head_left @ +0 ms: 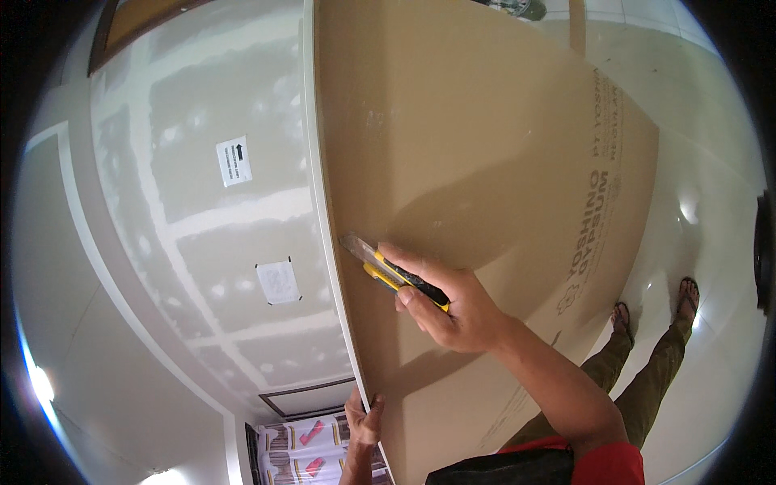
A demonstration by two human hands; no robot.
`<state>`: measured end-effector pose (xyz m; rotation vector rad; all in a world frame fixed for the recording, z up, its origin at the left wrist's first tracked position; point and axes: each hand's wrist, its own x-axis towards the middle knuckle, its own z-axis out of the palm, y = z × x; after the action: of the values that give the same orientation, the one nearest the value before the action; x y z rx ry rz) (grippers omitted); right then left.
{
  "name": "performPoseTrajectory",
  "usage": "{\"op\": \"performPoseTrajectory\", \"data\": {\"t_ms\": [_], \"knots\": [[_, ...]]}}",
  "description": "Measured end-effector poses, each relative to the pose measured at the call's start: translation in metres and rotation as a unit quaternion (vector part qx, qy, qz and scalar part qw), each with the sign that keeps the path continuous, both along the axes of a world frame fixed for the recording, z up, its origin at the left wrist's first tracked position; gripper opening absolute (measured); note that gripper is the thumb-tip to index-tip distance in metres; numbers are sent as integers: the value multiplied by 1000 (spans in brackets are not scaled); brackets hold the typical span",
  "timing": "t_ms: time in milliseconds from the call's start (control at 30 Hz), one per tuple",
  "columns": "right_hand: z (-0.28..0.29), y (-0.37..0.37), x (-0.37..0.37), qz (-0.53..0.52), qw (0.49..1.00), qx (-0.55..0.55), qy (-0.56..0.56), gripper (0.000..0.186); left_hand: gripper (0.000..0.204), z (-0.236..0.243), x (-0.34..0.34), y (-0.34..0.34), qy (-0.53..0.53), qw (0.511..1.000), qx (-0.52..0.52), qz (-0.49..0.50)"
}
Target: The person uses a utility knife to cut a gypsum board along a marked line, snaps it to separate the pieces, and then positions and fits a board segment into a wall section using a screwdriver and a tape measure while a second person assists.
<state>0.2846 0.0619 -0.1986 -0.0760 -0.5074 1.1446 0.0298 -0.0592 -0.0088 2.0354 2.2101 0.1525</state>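
Observation:
A large brown-faced gypsum board (485, 145) stretches across the middle and right of the head view, with a white long edge on its left. My right hand (453, 307) is closed around a yellow and black utility knife (390, 268). The knife's blade end points up and left, at the board's brown face close to that white edge; whether the tip touches it is hard to make out. Lower down, my left hand (365, 419) grips the same edge, its thumb on the brown face and its fingers partly hidden behind the board.
Beyond the edge stands a grey wall (234, 105) with white filled joints and two taped paper sheets (279, 282). A printed banner (303, 453) hangs near my left hand. On the right are a glossy pale tiled floor (703, 178) and my sandalled feet (688, 297).

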Motion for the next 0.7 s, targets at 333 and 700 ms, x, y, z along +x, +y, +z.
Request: {"op": "performPoseTrajectory", "data": {"t_ms": [333,700], "knots": [[-5,-17,-24,-11,1000,2,-7,54,7,-4,-3,-2,-57,998,0,20],[-14,-43,-55,38,997,9,-60,54,9,-6,-2,-2,-44,998,0,43]]}}
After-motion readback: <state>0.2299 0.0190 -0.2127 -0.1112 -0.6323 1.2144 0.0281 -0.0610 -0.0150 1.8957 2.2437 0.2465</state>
